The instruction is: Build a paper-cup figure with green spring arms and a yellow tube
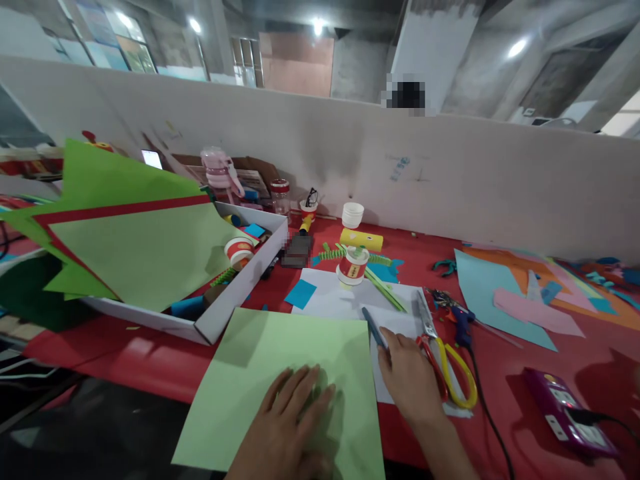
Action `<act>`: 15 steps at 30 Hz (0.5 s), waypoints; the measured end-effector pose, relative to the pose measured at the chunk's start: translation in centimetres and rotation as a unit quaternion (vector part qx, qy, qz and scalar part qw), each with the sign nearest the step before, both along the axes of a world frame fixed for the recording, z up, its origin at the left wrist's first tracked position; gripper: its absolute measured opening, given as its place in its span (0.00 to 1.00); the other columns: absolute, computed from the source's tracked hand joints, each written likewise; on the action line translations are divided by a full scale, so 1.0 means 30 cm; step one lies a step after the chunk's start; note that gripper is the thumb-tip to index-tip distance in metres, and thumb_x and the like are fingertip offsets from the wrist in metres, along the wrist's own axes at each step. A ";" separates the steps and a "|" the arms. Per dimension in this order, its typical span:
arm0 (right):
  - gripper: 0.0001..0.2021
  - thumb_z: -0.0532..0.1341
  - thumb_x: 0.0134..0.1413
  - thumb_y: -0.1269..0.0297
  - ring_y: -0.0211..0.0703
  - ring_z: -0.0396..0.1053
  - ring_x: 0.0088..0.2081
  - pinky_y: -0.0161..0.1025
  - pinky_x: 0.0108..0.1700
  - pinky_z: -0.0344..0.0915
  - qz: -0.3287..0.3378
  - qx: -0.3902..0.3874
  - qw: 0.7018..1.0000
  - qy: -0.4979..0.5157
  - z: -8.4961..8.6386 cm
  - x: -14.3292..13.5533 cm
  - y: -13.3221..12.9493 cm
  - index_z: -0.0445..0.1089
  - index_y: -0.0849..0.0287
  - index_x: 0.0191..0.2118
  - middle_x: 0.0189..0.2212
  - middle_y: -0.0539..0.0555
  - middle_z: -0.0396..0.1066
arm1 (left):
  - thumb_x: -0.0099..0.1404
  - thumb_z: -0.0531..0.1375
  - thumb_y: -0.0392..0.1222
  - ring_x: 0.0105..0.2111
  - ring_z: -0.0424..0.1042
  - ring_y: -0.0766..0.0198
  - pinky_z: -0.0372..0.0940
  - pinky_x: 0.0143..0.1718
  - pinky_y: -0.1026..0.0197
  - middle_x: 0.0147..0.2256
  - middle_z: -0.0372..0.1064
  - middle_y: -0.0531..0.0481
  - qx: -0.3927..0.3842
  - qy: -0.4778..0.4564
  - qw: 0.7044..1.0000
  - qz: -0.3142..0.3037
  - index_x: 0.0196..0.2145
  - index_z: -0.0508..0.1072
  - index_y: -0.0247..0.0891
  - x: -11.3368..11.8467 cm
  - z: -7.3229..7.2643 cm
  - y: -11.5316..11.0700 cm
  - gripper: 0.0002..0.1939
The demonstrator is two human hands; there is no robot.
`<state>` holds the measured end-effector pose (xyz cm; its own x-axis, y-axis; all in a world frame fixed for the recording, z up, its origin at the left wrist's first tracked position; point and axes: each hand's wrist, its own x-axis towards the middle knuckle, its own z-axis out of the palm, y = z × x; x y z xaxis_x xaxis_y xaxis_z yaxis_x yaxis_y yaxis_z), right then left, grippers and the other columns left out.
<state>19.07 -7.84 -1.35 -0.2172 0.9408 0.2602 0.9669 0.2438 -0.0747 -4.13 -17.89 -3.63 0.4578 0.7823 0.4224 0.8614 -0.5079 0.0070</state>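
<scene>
My left hand (290,420) lies with fingers spread on a light green sheet of paper (225,393) at the table's front edge. My right hand (413,380) is just right of that sheet, its fingers closed at the lower end of a blue-grey pen (371,323). The pen lies slanted over a white sheet (325,297). Beside the right hand are yellow-handled scissors (467,383) and a red-handled pair (434,363). Behind the pen stands a small red-and-white paper cup (352,268) with green coiled strips attached.
A white box (245,283) at left holds craft pieces, with large green sheets (135,247) leaning over it. A blue glue gun (463,323) and its cord lie at right, near a purple power unit (565,410). Coloured paper (490,287) and a yellow tube (361,239) lie farther back.
</scene>
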 end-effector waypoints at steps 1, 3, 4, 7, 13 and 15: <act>0.17 0.52 0.61 0.71 0.52 0.74 0.39 0.44 0.41 0.67 -0.001 -0.001 1.000 -0.007 -0.005 -0.002 0.005 0.71 0.61 0.51 0.37 0.61 0.77 | 0.56 0.64 0.62 0.58 0.65 0.48 0.63 0.56 0.44 0.60 0.66 0.45 0.015 0.025 0.999 -0.012 0.63 0.62 0.49 0.001 -0.004 -0.009 0.40; 0.17 0.51 0.60 0.72 0.53 0.74 0.38 0.45 0.41 0.67 -0.013 -0.002 1.000 -0.018 -0.015 0.001 0.010 0.71 0.63 0.51 0.36 0.62 0.77 | 0.60 0.63 0.57 0.59 0.64 0.47 0.61 0.57 0.43 0.60 0.66 0.45 0.053 0.072 0.995 -0.039 0.65 0.57 0.53 0.005 -0.017 -0.029 0.38; 0.18 0.51 0.60 0.72 0.53 0.75 0.38 0.45 0.40 0.68 -0.020 -0.003 1.000 -0.021 -0.019 0.005 0.011 0.71 0.64 0.51 0.36 0.62 0.77 | 0.62 0.61 0.53 0.59 0.64 0.47 0.60 0.58 0.43 0.60 0.67 0.47 0.070 0.088 0.992 -0.049 0.66 0.56 0.55 0.007 -0.024 -0.039 0.36; 0.17 0.51 0.62 0.70 0.54 0.75 0.38 0.45 0.40 0.68 -0.026 0.005 0.999 -0.019 -0.026 0.026 0.010 0.71 0.62 0.52 0.36 0.62 0.77 | 0.66 0.58 0.46 0.58 0.66 0.50 0.58 0.60 0.45 0.57 0.70 0.50 0.099 0.098 0.989 -0.055 0.65 0.58 0.55 0.007 -0.041 -0.056 0.30; 0.19 0.51 0.64 0.60 0.58 0.71 0.45 0.51 0.48 0.66 -0.022 0.078 0.996 0.041 -0.024 0.171 -0.020 0.72 0.63 0.50 0.42 0.64 0.76 | 0.70 0.52 0.42 0.60 0.64 0.59 0.54 0.66 0.52 0.58 0.70 0.57 0.109 0.076 0.987 -0.090 0.60 0.67 0.51 -0.003 -0.048 -0.051 0.22; 0.19 0.50 0.65 0.58 0.58 0.70 0.43 0.53 0.48 0.66 -0.034 0.086 0.995 0.042 -0.031 0.240 -0.038 0.73 0.61 0.50 0.41 0.63 0.75 | 0.70 0.51 0.41 0.61 0.63 0.58 0.50 0.67 0.48 0.58 0.69 0.56 0.108 0.056 0.991 -0.064 0.59 0.68 0.51 0.013 -0.075 -0.047 0.22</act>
<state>26.26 -8.98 -2.27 -0.1253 0.8923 0.4337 0.9735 0.1948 -0.1195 -3.73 -19.30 -5.88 0.6013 0.6115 0.5143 0.7786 -0.5931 -0.2052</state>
